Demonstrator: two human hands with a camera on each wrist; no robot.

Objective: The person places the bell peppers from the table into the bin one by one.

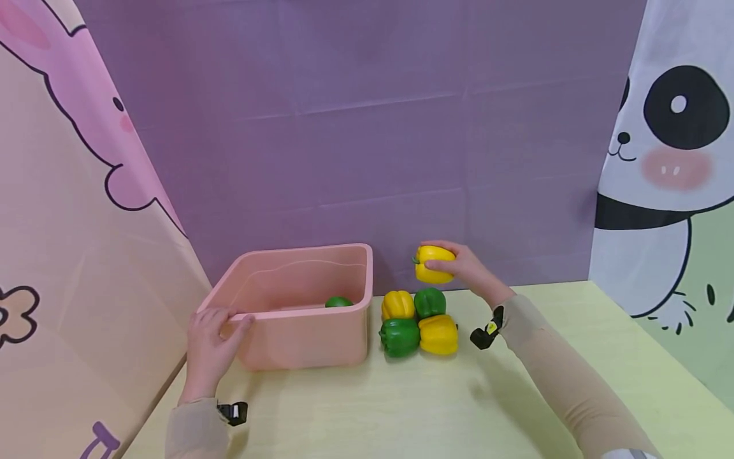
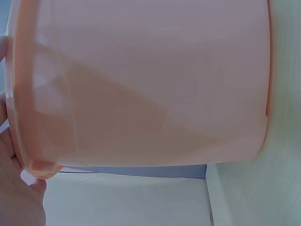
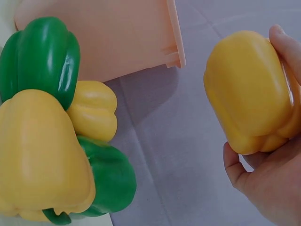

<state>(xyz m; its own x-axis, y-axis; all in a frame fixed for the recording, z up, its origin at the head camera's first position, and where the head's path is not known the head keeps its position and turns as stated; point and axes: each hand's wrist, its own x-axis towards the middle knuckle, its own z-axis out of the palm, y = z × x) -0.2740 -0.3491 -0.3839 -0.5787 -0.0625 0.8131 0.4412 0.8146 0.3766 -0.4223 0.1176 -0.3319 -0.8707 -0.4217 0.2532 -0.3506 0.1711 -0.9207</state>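
Note:
My right hand (image 1: pixel 463 262) holds a yellow bell pepper (image 1: pixel 434 264) in the air, above and behind a group of peppers on the table. In the right wrist view its thumb and fingers grip opposite sides of the held pepper (image 3: pixel 249 92). My left hand (image 1: pixel 213 341) grips the rim of a pink plastic bin (image 1: pixel 304 341) at its front left corner; the left wrist view shows the fingers at that rim (image 2: pixel 14 113). Inside the bin, the top of a green item (image 1: pixel 339 301) shows, the rest hidden by the front wall.
Right of the bin, two yellow peppers (image 1: pixel 398 305) (image 1: pixel 438 335) and two green peppers (image 1: pixel 430 303) (image 1: pixel 399 337) sit close together on the pale table (image 1: pixel 367 414). A purple cloth backdrop (image 1: pixel 378 159) stands behind, with printed panels at both sides.

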